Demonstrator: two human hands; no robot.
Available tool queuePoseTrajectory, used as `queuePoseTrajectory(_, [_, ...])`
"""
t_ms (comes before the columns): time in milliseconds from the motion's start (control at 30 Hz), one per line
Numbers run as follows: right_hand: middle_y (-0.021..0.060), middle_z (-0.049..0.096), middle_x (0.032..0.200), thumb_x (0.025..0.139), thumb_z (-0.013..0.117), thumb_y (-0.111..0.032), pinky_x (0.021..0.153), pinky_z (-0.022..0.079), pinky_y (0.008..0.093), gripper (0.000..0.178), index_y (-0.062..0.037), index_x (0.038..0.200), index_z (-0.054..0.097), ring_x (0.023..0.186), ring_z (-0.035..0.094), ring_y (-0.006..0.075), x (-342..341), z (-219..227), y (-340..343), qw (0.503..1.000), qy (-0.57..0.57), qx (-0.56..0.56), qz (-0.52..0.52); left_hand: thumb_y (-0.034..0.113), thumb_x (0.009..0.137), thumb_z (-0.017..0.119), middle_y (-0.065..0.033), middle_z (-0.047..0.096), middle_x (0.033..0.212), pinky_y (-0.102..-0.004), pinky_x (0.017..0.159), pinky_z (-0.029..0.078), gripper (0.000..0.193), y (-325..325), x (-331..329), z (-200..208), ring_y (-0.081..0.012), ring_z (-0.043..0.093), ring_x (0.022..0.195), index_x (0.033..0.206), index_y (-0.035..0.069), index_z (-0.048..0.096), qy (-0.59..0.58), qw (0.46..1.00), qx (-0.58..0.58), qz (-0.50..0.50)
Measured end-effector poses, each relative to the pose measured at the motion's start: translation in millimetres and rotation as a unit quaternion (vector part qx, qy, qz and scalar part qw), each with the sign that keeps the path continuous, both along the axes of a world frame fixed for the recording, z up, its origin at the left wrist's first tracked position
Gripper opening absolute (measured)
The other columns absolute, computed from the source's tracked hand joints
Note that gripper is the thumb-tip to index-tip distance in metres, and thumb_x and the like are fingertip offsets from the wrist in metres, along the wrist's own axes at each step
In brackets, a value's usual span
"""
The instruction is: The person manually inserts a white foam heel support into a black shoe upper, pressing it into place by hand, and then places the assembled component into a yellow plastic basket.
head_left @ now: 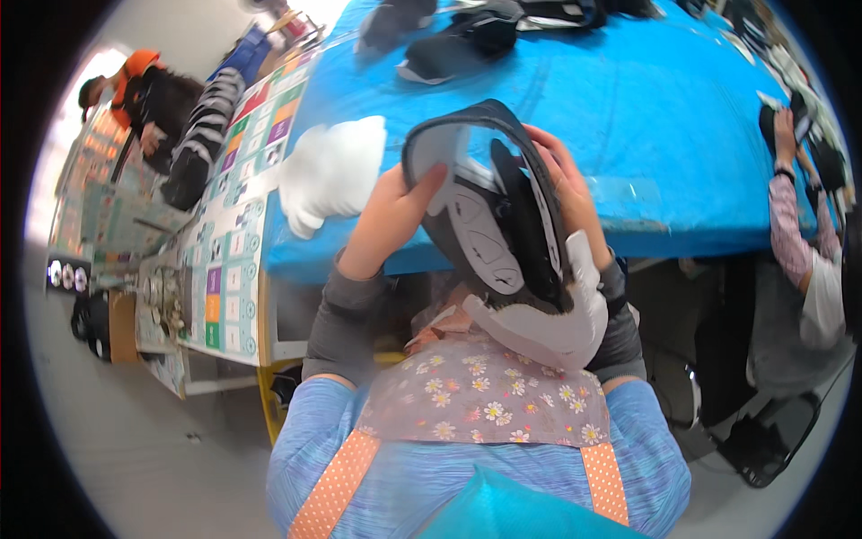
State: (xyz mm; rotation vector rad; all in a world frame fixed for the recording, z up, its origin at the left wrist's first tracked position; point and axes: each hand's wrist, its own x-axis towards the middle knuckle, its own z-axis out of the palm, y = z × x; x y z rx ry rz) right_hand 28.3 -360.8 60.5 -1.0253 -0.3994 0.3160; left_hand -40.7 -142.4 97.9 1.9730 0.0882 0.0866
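Observation:
Between my hands, above the near edge of the table, I hold up a black-and-white sewn fabric piece (480, 216). Its shape is hollow, like a cap or pouch; I cannot tell the exact kind. Inside show a pale lining with dark outlined shapes and a black strip, and a bulky white part hangs at its lower end. My left hand (395, 207) is closed on the left rim, thumb inside and fingers hidden behind. My right hand (567, 180) grips the right side, its fingertips partly hidden. A soft white piece (332, 171) lies left of my left hand.
Several black-and-white fabric pieces (467, 45) lie at the far side of the blue-covered table (646, 117). Left stands a table with a patterned cover (224, 260), with a person in orange and black (148, 99) beyond. At right, another person's arm (786, 198) reaches over dark items.

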Motion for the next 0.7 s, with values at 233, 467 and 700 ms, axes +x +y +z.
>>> queuePoseTrajectory(233, [0.0118,0.049,0.147,0.102,0.056,-0.017,0.106,0.041,0.0348,0.047,-0.0040,0.146,0.044,0.128,0.053,0.0245,-16.6,4.3,-9.6,0.985,-0.121,-0.117,-0.038,0.033,0.101,0.059,-0.0036,0.061,0.076,-0.0330,0.065,0.046,0.036,67.8,-27.0,-13.5,-0.0123,0.054,0.072,0.099,-0.002,0.067,-0.135,0.972,-0.012,0.194])
queuePoseTrajectory(467, [0.0102,0.056,0.139,0.101,0.058,-0.016,0.097,0.045,0.0313,0.040,-0.0026,0.139,0.052,0.119,0.059,0.0210,-16.0,3.0,-13.0,0.981,-0.102,-0.154,-0.052,0.029,0.098,0.059,-0.0062,0.056,0.086,-0.0317,0.067,0.041,0.029,206.3,-110.1,-12.8,-0.0162,0.050,0.076,0.101,0.001,0.060,-0.429,0.723,-0.020,0.541])
queuePoseTrajectory(700, [0.0087,0.060,0.134,0.101,0.059,-0.016,0.097,0.045,0.0299,0.037,-0.0016,0.135,0.055,0.116,0.060,0.0183,-9.5,-6.4,-8.3,0.978,-0.106,-0.180,-0.016,-0.007,0.084,0.055,-0.0215,0.041,0.154,-0.0454,0.114,0.034,0.081,277.6,-242.7,-73.2,-0.0459,0.042,0.138,0.158,0.010,0.027,-0.097,0.636,0.424,0.637])
